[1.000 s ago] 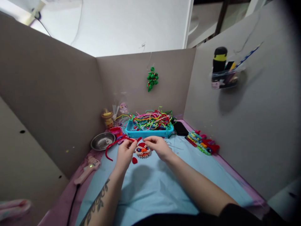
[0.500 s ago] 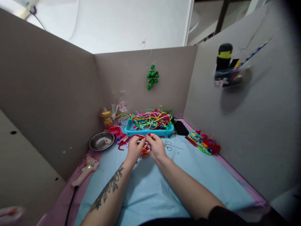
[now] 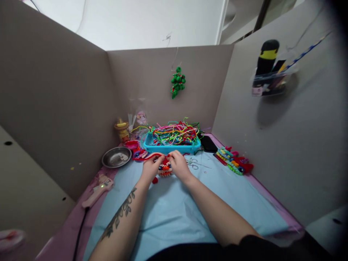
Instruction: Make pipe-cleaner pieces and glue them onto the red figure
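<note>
Your left hand (image 3: 152, 168) pinches the red cord (image 3: 154, 154); whether your right hand (image 3: 179, 169) grips it, I can't tell. Your fingertips have parted slightly in the last half second, baring more of the cream-and-red figure (image 3: 165, 174) between them, toward the blue cloth's (image 3: 174, 217) far edge; the work looks less obstructed.

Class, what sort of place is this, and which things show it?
Probably a small handicraft workstation: the blue tray heaped with colourful fuzzy strands, what looks like a pink glue gun, and the scissors suggest it.
</note>
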Demonstrator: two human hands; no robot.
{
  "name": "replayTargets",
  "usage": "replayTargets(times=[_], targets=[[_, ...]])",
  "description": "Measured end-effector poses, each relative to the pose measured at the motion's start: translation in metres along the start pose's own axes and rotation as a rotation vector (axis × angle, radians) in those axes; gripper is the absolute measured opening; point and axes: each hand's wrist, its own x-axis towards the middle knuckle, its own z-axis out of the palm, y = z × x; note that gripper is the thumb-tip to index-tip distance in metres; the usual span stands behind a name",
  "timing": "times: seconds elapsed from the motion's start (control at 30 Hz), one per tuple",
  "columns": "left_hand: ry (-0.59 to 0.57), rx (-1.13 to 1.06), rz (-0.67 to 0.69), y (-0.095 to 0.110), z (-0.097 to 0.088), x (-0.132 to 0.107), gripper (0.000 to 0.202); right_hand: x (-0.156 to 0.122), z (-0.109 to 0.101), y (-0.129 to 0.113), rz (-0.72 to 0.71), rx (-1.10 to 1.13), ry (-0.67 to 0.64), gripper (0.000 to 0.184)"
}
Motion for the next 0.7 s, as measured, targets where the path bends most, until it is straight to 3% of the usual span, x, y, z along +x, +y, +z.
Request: replayTargets(times=[0.3,0.5,0.7], targets=[[-0.029,0.136,0.06,0.0,-0.001,-0.001,0.01,-0.002,0.001,0.003,-0.007,-0.55,-0.285,0.014],[-0.077,0.212,0.091,-0.01,-0.002,0.001,0.01,-0.002,0.002,0.004,-0.059,-0.667,-0.358,0.014],[-0.106,0.481,0.224,-0.01,0.0,-0.002,0.014,-0.003,0.004,0.0,-0.085,-0.7,-0.379,0.018]])
